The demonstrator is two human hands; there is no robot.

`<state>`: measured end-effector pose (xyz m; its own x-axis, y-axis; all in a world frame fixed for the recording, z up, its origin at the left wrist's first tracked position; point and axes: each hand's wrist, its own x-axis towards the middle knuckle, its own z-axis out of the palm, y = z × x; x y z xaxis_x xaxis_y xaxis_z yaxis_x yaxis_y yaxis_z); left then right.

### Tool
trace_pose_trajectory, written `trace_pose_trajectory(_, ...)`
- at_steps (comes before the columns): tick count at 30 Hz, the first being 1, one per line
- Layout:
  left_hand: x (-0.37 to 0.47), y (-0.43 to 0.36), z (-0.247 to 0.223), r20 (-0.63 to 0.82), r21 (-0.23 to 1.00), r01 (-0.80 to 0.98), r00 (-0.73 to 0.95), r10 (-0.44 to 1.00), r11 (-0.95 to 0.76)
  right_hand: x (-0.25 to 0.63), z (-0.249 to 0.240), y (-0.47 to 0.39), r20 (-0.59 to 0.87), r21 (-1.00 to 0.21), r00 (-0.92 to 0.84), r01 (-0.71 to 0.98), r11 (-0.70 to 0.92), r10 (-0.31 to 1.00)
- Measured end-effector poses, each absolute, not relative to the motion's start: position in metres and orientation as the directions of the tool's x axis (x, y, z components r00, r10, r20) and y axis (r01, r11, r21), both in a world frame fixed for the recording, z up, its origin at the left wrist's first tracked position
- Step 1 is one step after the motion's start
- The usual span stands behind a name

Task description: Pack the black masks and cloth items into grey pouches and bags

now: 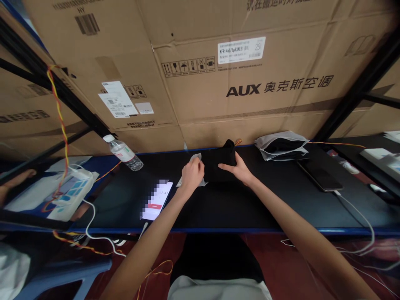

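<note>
Lying within right grip (241,170); black item (230,152)

Black fabric-like item beside a frosted plastic sleeve
The dark, soft-looking black cloth item (227,155) is held with its right end bunched into a raised peak near the far edge of the black worktop (218,208); its lower outline merges with that surface. Just left of it, the translucent whitish plastic sleeve (202,182) is pinched and mostly covered, with pale edges showing above and below. Whether the two touch is unclear.
</note>
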<state>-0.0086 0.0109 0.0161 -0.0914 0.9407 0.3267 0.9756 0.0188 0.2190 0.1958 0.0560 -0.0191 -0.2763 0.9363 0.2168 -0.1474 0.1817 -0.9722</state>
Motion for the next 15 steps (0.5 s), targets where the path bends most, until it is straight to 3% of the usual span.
trace_pose_trajectory(10,-0.009,0.007,0.002,0.417,0.254,0.967,-0.132,0.899,0.024,0.198,-0.048,0.076,0.076,-0.988,-0.117,0.125,0.090,0.990)
trace_pose_trajectory(15,-0.012,0.005,-0.002,0.417,0.347,0.937,-0.185,0.890,0.032,0.201,-0.049,0.077,0.049,-0.987,-0.110,0.149,0.065,0.993)
